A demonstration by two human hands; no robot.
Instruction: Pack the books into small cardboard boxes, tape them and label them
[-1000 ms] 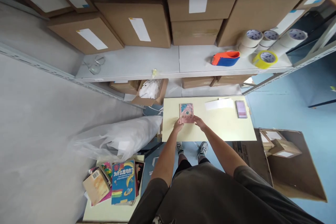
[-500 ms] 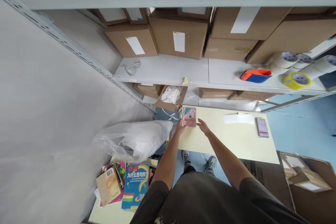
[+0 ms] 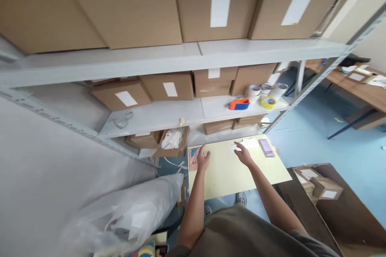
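Note:
A small pink and blue book lies at the left end of the pale yellow table. My left hand is open just right of it, overlapping its right edge in view; whether it touches the book I cannot tell. Over the table's right half, my right hand is open with its fingers apart and nothing in it. Its fingertips are near some white paper at the table's back edge. To the right of the paper is a blurred purple item.
Behind the table stands a grey shelf rack with cardboard boxes, tape rolls and an orange-blue tape dispenser. An open carton holds white material. A large plastic bag is at left; a big cardboard box at right.
My left hand has let go of the book, which now lies at the table's left end. My right hand has moved right, towards the white paper. The view has turned to the right.

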